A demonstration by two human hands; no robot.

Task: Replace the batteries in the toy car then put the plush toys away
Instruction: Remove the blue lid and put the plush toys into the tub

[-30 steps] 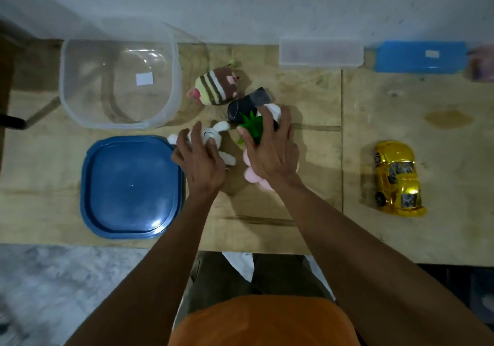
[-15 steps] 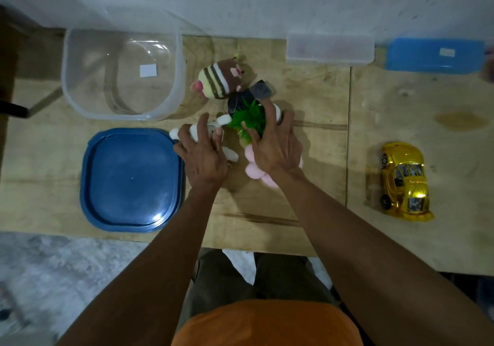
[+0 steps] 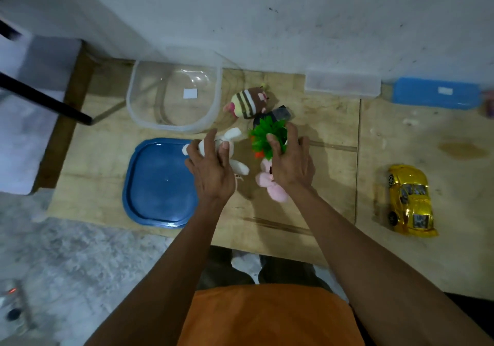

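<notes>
My left hand (image 3: 212,170) grips a white plush rabbit (image 3: 232,146) at the table's middle. My right hand (image 3: 290,162) is closed on a plush with a green leafy top (image 3: 267,134) and also covers a pink plush (image 3: 272,186), which sticks out below the palm. A striped brown plush (image 3: 247,101) lies behind them, apart from both hands, with a dark plush (image 3: 278,114) partly hidden beside it. The gold toy car (image 3: 410,201) stands far right. A clear tub (image 3: 173,97) sits back left, its blue lid (image 3: 159,185) in front of it.
A clear flat box (image 3: 343,87) and a blue box (image 3: 435,92) lie along the wall at the back right. A black bar (image 3: 45,102) crosses the left edge. The wooden table (image 3: 334,212) ends just in front of my body.
Both hands have closed around the plush toys and lifted them slightly; the green-topped plush now stands up in my right fingers. The camera view shifted downward.
</notes>
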